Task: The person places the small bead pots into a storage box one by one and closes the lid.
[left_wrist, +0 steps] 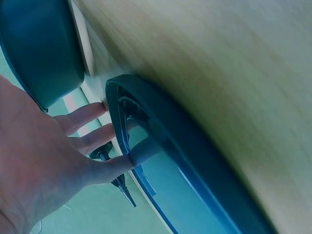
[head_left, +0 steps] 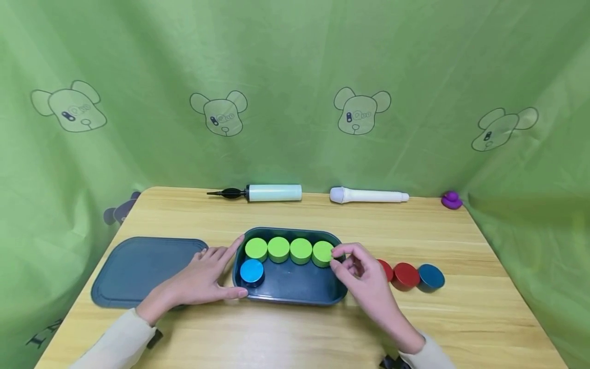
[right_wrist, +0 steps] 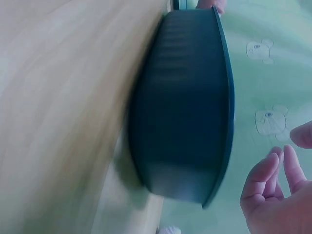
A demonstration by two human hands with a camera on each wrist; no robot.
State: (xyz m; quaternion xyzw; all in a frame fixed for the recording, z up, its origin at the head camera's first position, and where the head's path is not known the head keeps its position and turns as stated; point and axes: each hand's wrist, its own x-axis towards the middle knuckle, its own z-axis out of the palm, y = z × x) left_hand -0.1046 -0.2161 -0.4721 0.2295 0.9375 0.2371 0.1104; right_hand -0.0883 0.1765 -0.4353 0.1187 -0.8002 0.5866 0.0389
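Observation:
A dark blue tray [head_left: 295,294] holds several green-topped round discs [head_left: 278,249] in a row along its far side. One blue-topped round piece [head_left: 252,271] sits in its near left corner. My left hand [head_left: 203,277] spreads thumb and index finger against the tray's left end, its other fingers over a dark lid [head_left: 143,271]. Above the tray's right end is my right hand [head_left: 364,269], thumb and index fingertips beside the rightmost green disc [head_left: 322,253]. In the right wrist view those fingertips stand apart, with nothing visible between them; the tray wall hides its inside.
Right of the tray lie a red round piece [head_left: 405,275], another red one [head_left: 385,269] partly behind my hand, and a blue one [head_left: 431,277]. Along the back edge are a hand pump [head_left: 274,192], a white microphone-shaped stick [head_left: 373,196] and a purple knobbed piece [head_left: 451,200].

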